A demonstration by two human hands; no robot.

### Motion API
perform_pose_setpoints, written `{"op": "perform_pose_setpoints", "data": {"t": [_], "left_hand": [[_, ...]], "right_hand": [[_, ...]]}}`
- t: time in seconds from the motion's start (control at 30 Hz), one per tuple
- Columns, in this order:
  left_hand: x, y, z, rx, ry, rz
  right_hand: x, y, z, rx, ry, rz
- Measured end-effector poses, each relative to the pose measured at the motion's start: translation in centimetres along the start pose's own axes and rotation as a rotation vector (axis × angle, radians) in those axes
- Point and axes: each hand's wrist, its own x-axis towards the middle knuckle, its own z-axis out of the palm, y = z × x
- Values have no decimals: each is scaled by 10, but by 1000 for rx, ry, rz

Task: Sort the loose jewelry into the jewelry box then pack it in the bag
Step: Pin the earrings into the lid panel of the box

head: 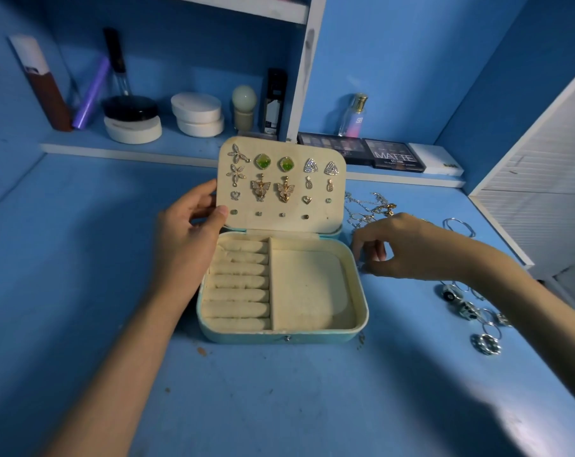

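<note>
Left hand point(194, 232) pinches the jewelry box lid point(333, 213); right hand point(408, 245), grip curled beside it, perhaps pinches something.

Blue table point(279, 407), scuffed, with a raised shelf ledge point(81, 148) along its back.

On the ledge, left to right:
- brown-and-white tube point(40, 80), leaning
- purple tube point(91, 94), leaning
- black-capped clear bottle point(118, 61), upright
- black round compact point(129, 107) stacked on a white round jar point(133, 130)
- two white round compacts point(197, 108), stacked
- pale ball-topped item point(244, 107)
- black upright box point(274, 100)

A white upright divider point(304, 70) follows. Right of it:
- gold-capped perfume bottle point(353, 115), pink-purple inside
- eyeshadow palette point(332, 146)
- second palette marked "MATTE" point(393, 156)
- flat white box point(436, 159)

White louvered panel point(536, 192) at far right.
</note>
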Motion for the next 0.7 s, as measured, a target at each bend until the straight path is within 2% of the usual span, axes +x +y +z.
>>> {"op": "perform_pose_setpoints", "data": {"t": [0.7], "left_hand": [[-3,5,-1,27,-15,5]], "right_hand": [[9,10,4,-28,64,55]]}}
